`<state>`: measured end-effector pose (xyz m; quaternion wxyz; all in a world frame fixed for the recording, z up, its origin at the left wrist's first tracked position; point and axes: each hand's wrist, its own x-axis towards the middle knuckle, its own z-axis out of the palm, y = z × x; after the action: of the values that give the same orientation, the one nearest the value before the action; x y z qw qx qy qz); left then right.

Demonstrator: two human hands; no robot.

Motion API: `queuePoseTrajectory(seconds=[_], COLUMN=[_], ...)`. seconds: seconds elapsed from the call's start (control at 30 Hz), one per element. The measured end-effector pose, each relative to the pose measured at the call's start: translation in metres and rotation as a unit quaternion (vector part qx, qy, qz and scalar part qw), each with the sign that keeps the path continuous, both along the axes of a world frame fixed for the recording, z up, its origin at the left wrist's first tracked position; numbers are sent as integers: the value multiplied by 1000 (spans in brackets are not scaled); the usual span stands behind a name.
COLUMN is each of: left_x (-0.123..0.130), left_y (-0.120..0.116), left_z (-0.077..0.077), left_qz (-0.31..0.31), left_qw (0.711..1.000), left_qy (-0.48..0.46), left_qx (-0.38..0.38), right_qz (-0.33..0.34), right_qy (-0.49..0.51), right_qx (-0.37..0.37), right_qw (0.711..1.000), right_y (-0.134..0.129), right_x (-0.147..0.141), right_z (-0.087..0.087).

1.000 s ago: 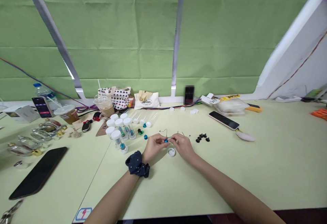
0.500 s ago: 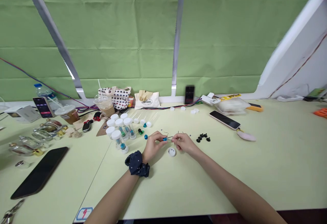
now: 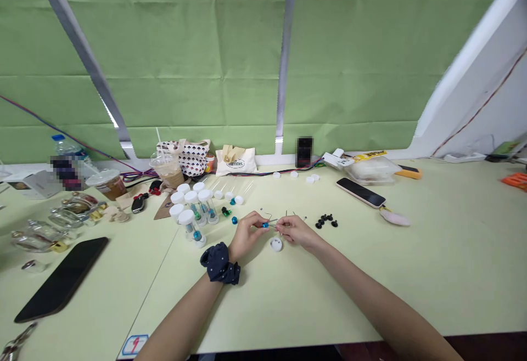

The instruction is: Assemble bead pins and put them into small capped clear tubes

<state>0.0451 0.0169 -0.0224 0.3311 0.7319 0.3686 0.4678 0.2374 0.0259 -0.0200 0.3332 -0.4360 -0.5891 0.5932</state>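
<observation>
Blue bead [image 3: 265, 225] stays pinched in our left hand [image 3: 247, 233]; our right hand [image 3: 298, 231], now slightly farther away, seems pinching a thin rod [image 3: 273, 226], leaving it visible between them.

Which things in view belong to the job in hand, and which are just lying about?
Belongs to the job:
blue piece in the left hand
thin metal piece at the right hand
likely small white cap, black parts, white-capped tubes

Apparently just lying about:
large black phone
drink cup with straw
patterned bag
</observation>
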Motion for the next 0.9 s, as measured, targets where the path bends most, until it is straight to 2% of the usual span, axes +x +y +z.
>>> queuePoseTrajectory(seconds=[0.1, 0.2, 0.3, 0.4, 0.6, 0.67, 0.73, 0.83, 0.9], left_x=[1, 1, 0, -3, -6, -5, -5, -6, -6], left_y=[-1, 1, 6, 11, 15, 15, 14, 13, 12], left_z=[2, -1, -7, -12, -12, -11, -9, -7, -5], left_qz=[1, 14, 44, 71, 65, 56, 50, 46, 44], left_qw=[1000, 1000, 998, 992, 980, 976, 974, 971, 969], left_qy=[2, -6, -27, -63, -140, -155, -165, -172, -174], left_qx=[1, -14, -46, -84, -126, -140, -149, -160, -168], right_qz=[2, -35, -61, -69, -49, -54, -74, -90, -90], right_qy=[-1, -60, -131, -205, -316, -380, -469, -606, -658], right_qx=[-8, 56, 125, 140, 183, 217, 231, 212, 194], right_qw=[1000, 996, 982, 966, 930, 898, 849, 761, 722], right_y=[0, 0, 0, 0, -4, -4, -2, 2, 4], right_x=[0, -2, -1, 2, 7, 9, 16, 32, 42], right_z=[0, 0, -1, -2, 0, 6, 15, 29, 34])
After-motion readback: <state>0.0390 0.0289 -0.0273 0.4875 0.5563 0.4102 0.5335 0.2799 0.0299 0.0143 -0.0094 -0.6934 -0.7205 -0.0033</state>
